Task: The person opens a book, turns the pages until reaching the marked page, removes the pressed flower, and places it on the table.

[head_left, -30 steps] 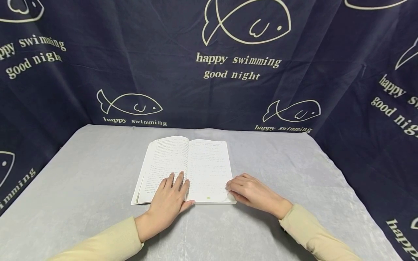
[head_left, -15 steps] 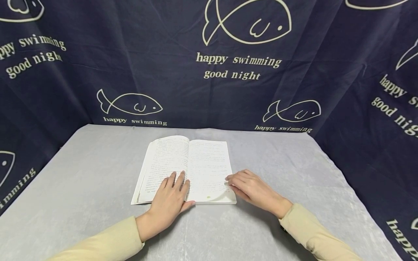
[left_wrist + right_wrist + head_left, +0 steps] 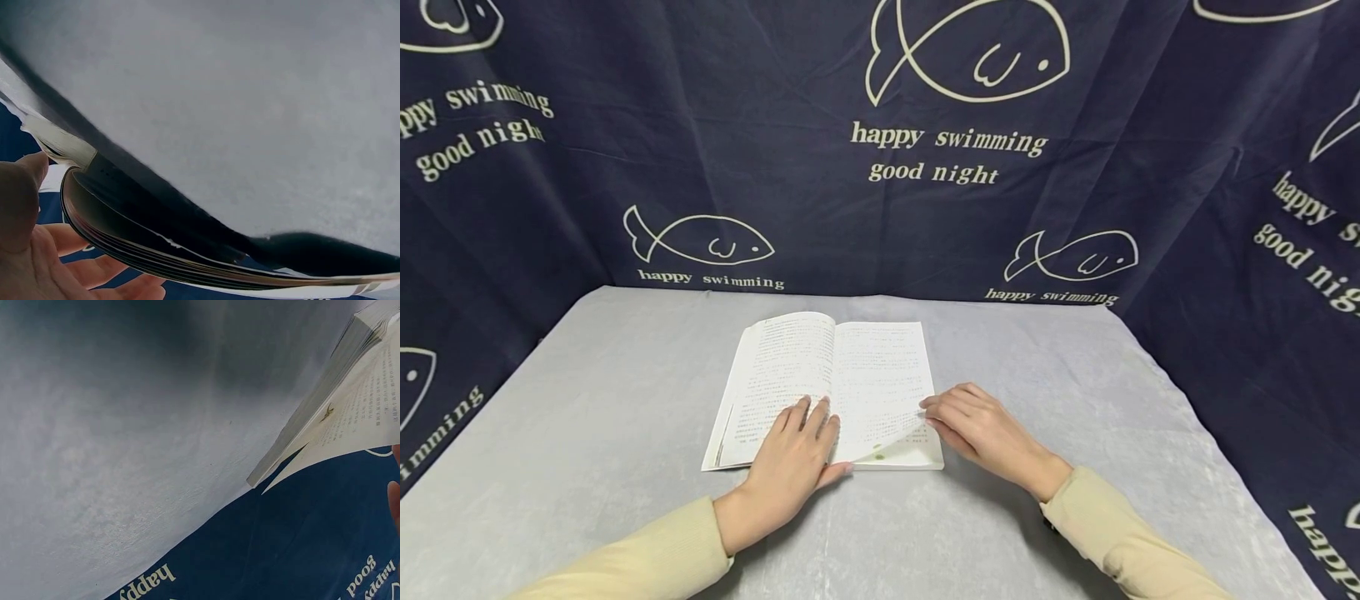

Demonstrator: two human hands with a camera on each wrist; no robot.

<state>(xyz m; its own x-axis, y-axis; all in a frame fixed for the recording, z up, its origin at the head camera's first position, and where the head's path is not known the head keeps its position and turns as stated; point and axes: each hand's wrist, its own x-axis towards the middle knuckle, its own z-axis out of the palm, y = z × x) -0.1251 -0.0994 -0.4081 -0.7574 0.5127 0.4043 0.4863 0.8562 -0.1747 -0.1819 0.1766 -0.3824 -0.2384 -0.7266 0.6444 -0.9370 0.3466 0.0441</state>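
An open book (image 3: 782, 358) with printed text lies on the grey table. My left hand (image 3: 792, 462) rests on the lower left page with its fingers spread, the thumb by the bottom edge near the spine. In the left wrist view, the left hand (image 3: 37, 256) is beside the book's curved page edges (image 3: 137, 259). At the right edge, my right hand (image 3: 985, 425) pinches a page (image 3: 887, 408), whose lower corner is lifted off the pages below. The raised page (image 3: 356, 431) appears in the right wrist view, where only fingertips (image 3: 394, 500) show at the border.
A grey cloth covers the table (image 3: 625, 400). Dark blue curtains (image 3: 820, 100) with white fish drawings and lettering hang behind it and along both sides.
The right hand has moved slightly up and away from the front edge, lifting the page's lower corner higher and uncovering more of the sheet beneath. The left hand has barely moved.
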